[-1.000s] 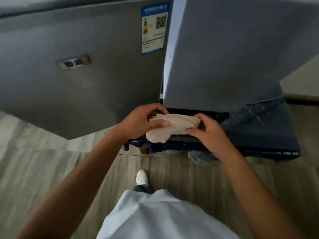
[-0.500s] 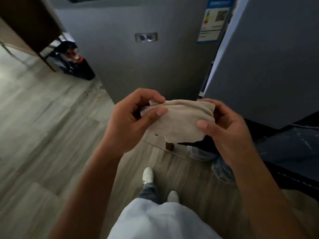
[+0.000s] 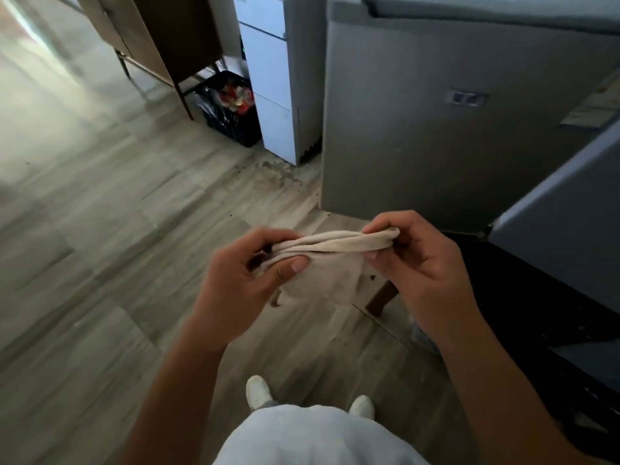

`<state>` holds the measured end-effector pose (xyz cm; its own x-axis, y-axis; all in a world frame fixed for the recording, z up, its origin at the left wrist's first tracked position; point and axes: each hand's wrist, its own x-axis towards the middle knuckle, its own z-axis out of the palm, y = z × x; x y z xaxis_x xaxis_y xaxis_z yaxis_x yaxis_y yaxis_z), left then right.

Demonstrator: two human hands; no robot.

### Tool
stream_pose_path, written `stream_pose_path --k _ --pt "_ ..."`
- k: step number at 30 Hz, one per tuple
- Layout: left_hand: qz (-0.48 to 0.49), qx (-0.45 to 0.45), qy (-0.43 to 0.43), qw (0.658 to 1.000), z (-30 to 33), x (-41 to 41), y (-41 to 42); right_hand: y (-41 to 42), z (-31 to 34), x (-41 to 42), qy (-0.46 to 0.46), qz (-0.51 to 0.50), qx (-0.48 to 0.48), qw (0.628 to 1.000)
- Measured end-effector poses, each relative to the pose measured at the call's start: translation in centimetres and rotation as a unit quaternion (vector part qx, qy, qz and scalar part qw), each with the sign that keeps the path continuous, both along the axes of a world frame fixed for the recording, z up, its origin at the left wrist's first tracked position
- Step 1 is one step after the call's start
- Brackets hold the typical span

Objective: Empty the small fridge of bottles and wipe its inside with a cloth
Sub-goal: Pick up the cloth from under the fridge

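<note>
Pale wood-grain plank flooring [image 3: 100, 246] fills the view, matte and streaked, with dark crumbs scattered at about one o'clock near the appliance's base. Nearest, at six o'clock, a white garment and two white shoes [image 3: 258, 391] show below the arms. At centre, both hands hold a soft beige cloth [image 3: 328, 263]: the left hand [image 3: 241, 283] pinches its left end between thumb and forefingers, the right hand [image 3: 419, 263] is closed on the right end, and the top edge is gathered into tight rope-like folds while a looser pouch sags beneath. Half a second earlier the cloth lay as a flatter folded pad between the hands, and the view faced the fridge more squarely; now it has swung left and the cloth is bunched, which I judge to be refolding or wringing between wiping passes, not the wiping itself. At two o'clock stands the small grey metal fridge [image 3: 436, 146], its brushed side facing out, with its smooth grey door [image 3: 563, 213] at three o'clock swung open. No bottles are visible. Farther, at twelve o'clock, stands a white box-like unit [image 3: 268, 78]; at eleven o'clock, a black crate [image 3: 231, 109] with a plastic liner beside a brown wooden cabinet [image 3: 161, 35].
</note>
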<state>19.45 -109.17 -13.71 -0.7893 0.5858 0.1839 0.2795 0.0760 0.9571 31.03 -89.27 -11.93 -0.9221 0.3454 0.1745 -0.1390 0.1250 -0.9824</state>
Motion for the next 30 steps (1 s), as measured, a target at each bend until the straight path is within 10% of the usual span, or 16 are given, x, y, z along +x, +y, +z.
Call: stream_pose_path --k 20,30 --pt "0.030 0.094 -0.057 0.994 0.7 -22.5 -12.7 -13.2 -3.8 -26.3 -0.075 0.135 -0.117 0.981" --pt "0.062 -0.021 -0.069 0.995 -0.5 -37.4 -10.2 -8.2 -3.3 -43.3 -0.007 0.160 0.046 0.986"
